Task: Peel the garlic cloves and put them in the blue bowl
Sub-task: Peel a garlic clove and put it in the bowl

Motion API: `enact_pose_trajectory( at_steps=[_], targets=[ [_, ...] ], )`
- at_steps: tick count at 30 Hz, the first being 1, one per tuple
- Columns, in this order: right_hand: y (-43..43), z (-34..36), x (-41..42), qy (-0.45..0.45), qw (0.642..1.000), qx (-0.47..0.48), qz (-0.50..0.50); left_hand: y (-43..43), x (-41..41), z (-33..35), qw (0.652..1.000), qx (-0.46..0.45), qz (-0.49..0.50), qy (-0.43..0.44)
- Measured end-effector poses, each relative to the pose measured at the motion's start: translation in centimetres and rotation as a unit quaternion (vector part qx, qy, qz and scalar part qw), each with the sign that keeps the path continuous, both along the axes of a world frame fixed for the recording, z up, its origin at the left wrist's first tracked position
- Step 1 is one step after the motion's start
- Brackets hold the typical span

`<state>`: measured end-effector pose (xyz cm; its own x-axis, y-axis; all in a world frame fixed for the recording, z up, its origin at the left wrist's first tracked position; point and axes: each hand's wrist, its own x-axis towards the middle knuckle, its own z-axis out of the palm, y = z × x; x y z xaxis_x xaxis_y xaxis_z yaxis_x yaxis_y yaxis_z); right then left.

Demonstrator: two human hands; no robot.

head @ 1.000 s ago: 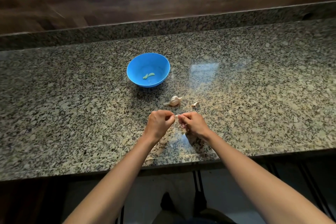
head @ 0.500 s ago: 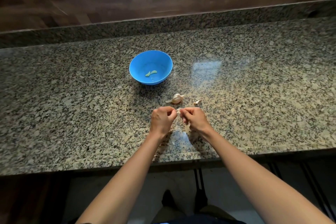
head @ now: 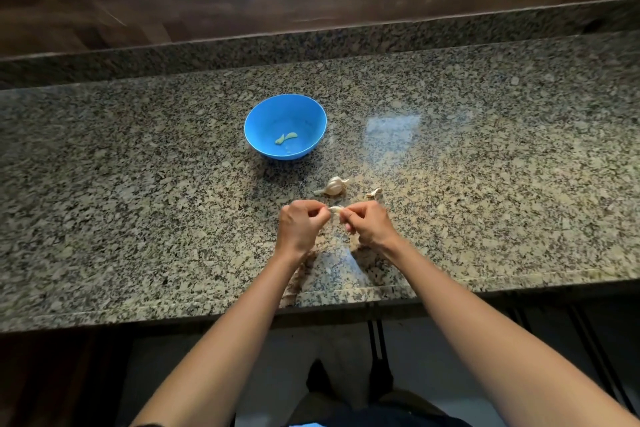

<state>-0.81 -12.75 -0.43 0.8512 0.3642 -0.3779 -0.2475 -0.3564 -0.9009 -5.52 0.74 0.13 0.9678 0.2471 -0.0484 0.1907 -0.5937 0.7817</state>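
Little has been shifted since the earlier frames: one garlic clove [head: 335,209] is still pinched between the left hand [head: 301,227] and right hand [head: 369,225], just above the table [head: 138,201]. Two peeled cloves [head: 286,138] are seen in the one blue bowl [head: 252,121]; one garlic bulb [head: 334,185] and one pale scrap [head: 374,192] lie just beyond the hands.

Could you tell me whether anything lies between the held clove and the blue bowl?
Only the garlic bulb, on the counter between clove and bowl; above it the way looks open.
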Motion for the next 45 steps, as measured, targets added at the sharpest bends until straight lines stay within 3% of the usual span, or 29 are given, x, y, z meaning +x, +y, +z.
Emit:
enact_pose_trajectory(
  at_steps=[6, 11, 15, 18, 20, 24, 28, 30, 33, 40, 43, 45],
  targets=[
    [-1.9, -0.9, 0.1, 0.02, 0.997, 0.046, -0.061, 1.6, -0.4, -0.8, 0.995, -0.053, 0.088, 0.022],
    [-1.7, -1.1, -0.7, -0.052, 0.992, -0.11, -0.023, 1.0, -0.8, -0.3, 0.994, -0.08, 0.066, 0.04],
    [-0.5, -0.7, -1.3, -0.15, 0.956, -0.253, 0.022, 0.7, -0.7, -0.5, 0.993, -0.075, 0.078, 0.043],
    [-0.4, -0.8, -1.2, -0.173, 0.936, -0.304, 0.033, 0.4, -0.8, -0.4, 0.993, -0.086, 0.068, 0.042],
    [-0.3, -0.8, -1.1, -0.162, 0.945, -0.281, 0.038, 0.4, -0.8, -0.3, 0.992, -0.099, 0.07, 0.038],
    [0.2, -0.6, -1.2, -0.088, 0.991, -0.101, -0.006, 0.4, -0.9, -0.3, 0.996, -0.07, 0.05, 0.035],
    [0.6, -0.4, -1.0, 0.007, 1.0, -0.002, -0.018, 0.5, -1.1, -0.3, 0.998, -0.039, 0.032, 0.027],
    [0.5, -0.2, -0.9, 0.018, 1.0, 0.006, -0.009, 0.5, -1.4, -0.2, 1.0, -0.022, -0.002, 0.019],
    [0.5, -0.3, -0.8, -0.012, 0.998, -0.055, 0.037, 0.6, -1.5, -0.1, 0.999, 0.002, -0.044, 0.017],
    [0.4, -0.5, -0.5, -0.084, 0.983, -0.147, 0.067, 0.5, -1.2, 0.0, 1.0, -0.016, -0.011, -0.005],
    [0.5, -0.4, -1.0, -0.055, 0.998, -0.043, 0.009, 2.2, 0.0, 0.1, 0.997, -0.043, 0.058, 0.02],
    [0.6, 0.2, -0.5, -0.012, 0.997, 0.056, -0.049, 2.6, 0.0, -0.2, 0.995, -0.058, 0.05, 0.058]
  ],
)
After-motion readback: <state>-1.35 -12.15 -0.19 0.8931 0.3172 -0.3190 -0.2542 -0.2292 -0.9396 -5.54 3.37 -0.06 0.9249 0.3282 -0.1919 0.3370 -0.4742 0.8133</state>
